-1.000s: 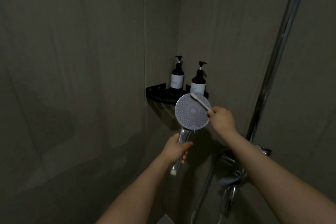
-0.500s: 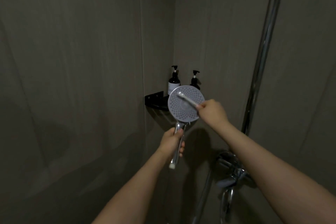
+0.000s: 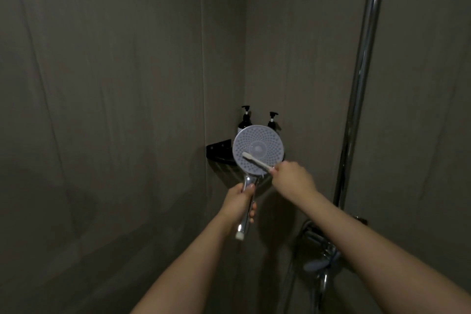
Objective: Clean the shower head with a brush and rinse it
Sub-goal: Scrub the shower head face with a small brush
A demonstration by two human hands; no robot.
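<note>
The left hand (image 3: 239, 199) grips the handle of the shower head (image 3: 258, 151), held up before the corner shelf (image 3: 216, 149), while the right hand (image 3: 293, 177) holds the brush (image 3: 256, 160) against its face: scrubbing underway, rinsing apparently not yet begun.

Dim grey-tiled corner (image 3: 224, 58); black shelf (image 3: 218, 148), 2 bottles (image 3: 245, 120).

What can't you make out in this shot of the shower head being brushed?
Head view only:
- Two pump bottles: lower parts hidden behind the shower head; labels unreadable.
- Corner shelf: mostly covered by the shower head.
- Tap: dim, blurred, partly behind the right arm.
- Brush bristles: too small.
</note>
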